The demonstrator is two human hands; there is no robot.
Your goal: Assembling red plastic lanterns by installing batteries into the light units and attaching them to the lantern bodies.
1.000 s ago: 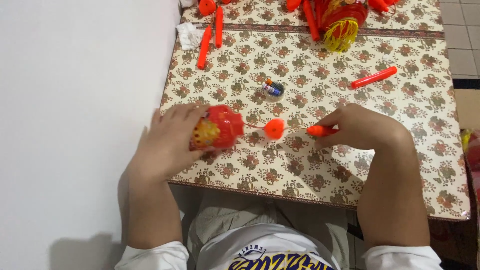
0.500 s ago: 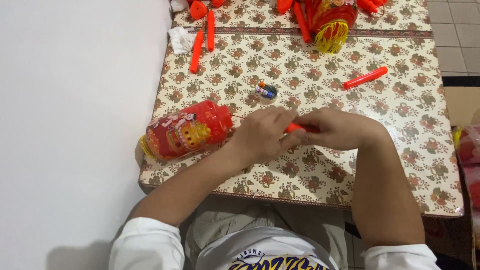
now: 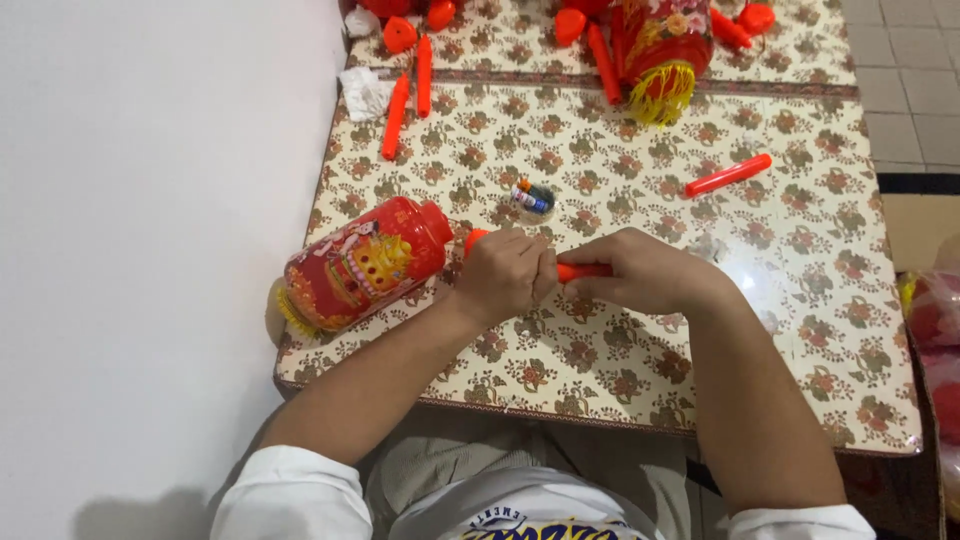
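Observation:
Both hands meet near the table's front middle. My left hand (image 3: pixel 508 274) is closed around a small orange cap piece (image 3: pixel 473 240) that pokes out at its upper left. My right hand (image 3: pixel 640 270) grips an orange plastic stick (image 3: pixel 578 271), and a short stretch of it shows between the two hands. Just left of my left hand lies a red plastic lantern (image 3: pixel 362 263) on its side, with gold print and a yellow fringe at its lower end. The lantern touches neither hand.
The patterned table (image 3: pixel 800 330) runs along a white wall on the left. A small glue bottle (image 3: pixel 533 198) lies behind my hands. Loose orange sticks (image 3: pixel 729 175) (image 3: pixel 396 115), orange caps, crumpled paper (image 3: pixel 365 92) and a second lantern with a yellow tassel (image 3: pixel 664 50) sit at the back.
My left hand let go of the lantern, which now lies on its side at the left. That hand moved right to meet my right hand at the orange stick.

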